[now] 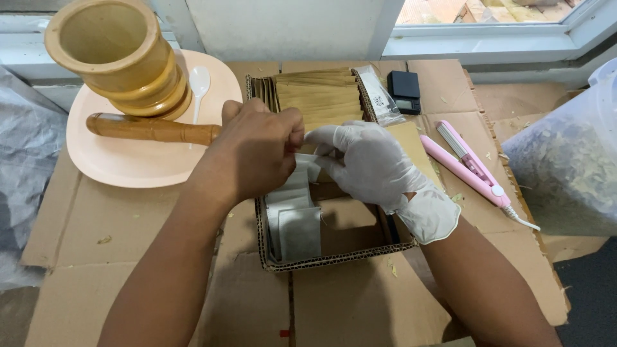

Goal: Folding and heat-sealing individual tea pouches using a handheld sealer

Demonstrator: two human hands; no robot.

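Left hand [254,154], bare, and right hand [366,160], in a white glove, meet above a shallow cardboard box [334,257] on the cardboard-covered worktop [128,257]. Between them is a small white filter sachet [307,166]: left fingers are pinched together on its upper edge, right fingers are closed on its right side. The sachet hangs over the box's left half, just above a row of similar white sachets [295,222] standing on edge against the left wall.

The back of the box holds a stack of tan paper envelopes [318,96], upright and packed close. A clear plastic packet [379,96] leans at the stack's right.

Left of the box: a peach plate [122,164] carrying a wooden mortar [119,54], a wooden pestle [151,128] lying flat, and a white plastic spoon [199,83].

Right of the box: a pink mini heat sealer [469,167], a small black scale [405,90] behind it, and a clear bag of dried leaves [565,167] at the frame's edge.
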